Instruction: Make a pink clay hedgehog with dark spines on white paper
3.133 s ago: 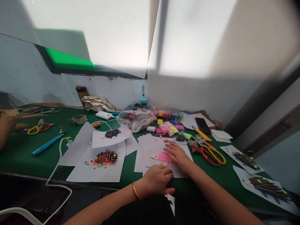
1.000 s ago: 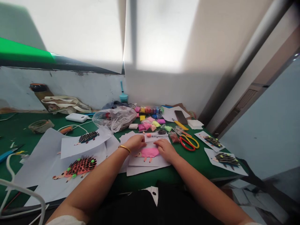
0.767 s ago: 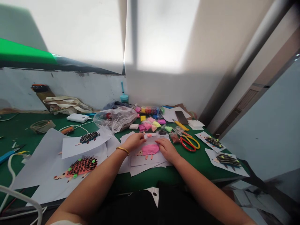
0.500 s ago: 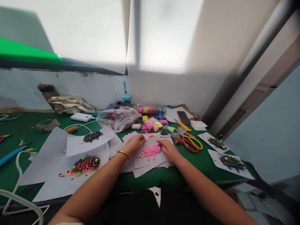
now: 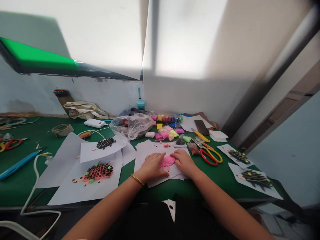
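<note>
A pink clay hedgehog body [image 5: 168,161] lies on a stack of white paper [image 5: 156,183] at the middle of the table, with small legs below it. My left hand [image 5: 153,166], a gold bangle at its wrist, rests over the left part of the figure with its fingers apart and hides the head. At the figure's right end my right hand [image 5: 183,161] lies palm down, fingertips touching the clay. Small orange clay bits [image 5: 166,145] sit above the figure on the paper.
Finished hedgehog sheets lie left [image 5: 96,173] and right [image 5: 256,180]. Behind are clay packets [image 5: 163,134], a plastic bag [image 5: 132,126] and a phone [image 5: 201,127]. Red-and-yellow scissors [image 5: 211,156] are right of the paper; a blue tool [image 5: 18,165] is far left.
My left hand has come down over the pink figure's head, its fingers spreading. My right hand stays at the other end, flatter now. The view has shifted slightly left.
</note>
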Demonstrator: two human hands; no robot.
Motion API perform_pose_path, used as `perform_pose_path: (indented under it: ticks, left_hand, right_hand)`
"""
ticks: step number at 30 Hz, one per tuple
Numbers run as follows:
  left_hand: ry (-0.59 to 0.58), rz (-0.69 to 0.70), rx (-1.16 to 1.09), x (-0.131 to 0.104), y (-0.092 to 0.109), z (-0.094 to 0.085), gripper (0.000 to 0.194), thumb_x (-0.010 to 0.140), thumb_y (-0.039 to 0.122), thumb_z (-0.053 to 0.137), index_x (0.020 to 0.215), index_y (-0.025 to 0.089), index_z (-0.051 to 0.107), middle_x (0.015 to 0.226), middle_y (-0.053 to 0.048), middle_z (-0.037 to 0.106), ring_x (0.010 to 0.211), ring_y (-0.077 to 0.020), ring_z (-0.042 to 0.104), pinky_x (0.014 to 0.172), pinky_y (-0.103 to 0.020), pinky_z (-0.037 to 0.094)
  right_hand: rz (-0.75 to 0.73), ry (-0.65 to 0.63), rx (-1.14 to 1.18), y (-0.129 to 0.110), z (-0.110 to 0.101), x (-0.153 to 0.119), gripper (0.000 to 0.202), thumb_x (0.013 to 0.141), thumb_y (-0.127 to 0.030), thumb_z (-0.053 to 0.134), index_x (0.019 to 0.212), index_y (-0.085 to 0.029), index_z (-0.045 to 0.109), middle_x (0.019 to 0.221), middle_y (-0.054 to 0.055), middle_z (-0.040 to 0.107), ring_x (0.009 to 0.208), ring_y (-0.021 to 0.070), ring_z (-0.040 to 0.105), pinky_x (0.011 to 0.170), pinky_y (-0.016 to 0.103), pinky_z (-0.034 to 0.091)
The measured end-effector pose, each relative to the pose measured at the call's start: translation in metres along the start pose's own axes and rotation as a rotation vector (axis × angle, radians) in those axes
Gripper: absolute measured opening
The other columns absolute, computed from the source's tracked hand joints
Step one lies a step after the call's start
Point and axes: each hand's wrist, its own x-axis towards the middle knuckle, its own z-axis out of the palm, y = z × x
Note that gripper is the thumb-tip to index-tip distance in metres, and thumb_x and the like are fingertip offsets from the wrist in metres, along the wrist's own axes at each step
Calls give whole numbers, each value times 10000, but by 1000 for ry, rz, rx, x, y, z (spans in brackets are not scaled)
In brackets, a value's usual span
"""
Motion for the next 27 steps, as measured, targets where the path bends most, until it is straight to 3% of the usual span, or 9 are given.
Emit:
perform_pose_path:
  ticks: [5,12,19,27]
  left_hand:
    - [-12,-12,13,2,-2,3,986,603,611,740,1425,219,364,1381,-104,510,1273,-311,441,1046,-438,341]
    - [-54,42,59,1,0,-2,883,639,618,728,1399,298,408,1351,-79,524,1241,-314,455,1008,-443,364]
    - [-82,136,121,-1,3,-4,734,726,585,682,1378,368,423,1437,-46,447,1222,-329,447,958,-478,387]
    - [-114,213,183,-3,7,-5,680,809,541,614,1416,355,373,1400,-41,506,1223,-332,443,933,-458,392]
  right_hand:
    - [22,-21,37,-1,-2,-2,383,771,-108,494,1092,-209,676,1084,66,630,1069,223,514,977,365,386]
    - [-56,-140,124,7,-11,-2,564,757,-260,651,1308,-195,547,1185,100,605,1132,249,512,1004,390,387]
    - [-117,-280,10,8,-21,18,355,774,-306,693,1117,-213,684,941,70,666,921,222,586,840,334,436]
    - [-188,-245,-136,0,-27,18,163,841,-304,626,946,-237,731,864,49,675,854,196,587,750,291,399]
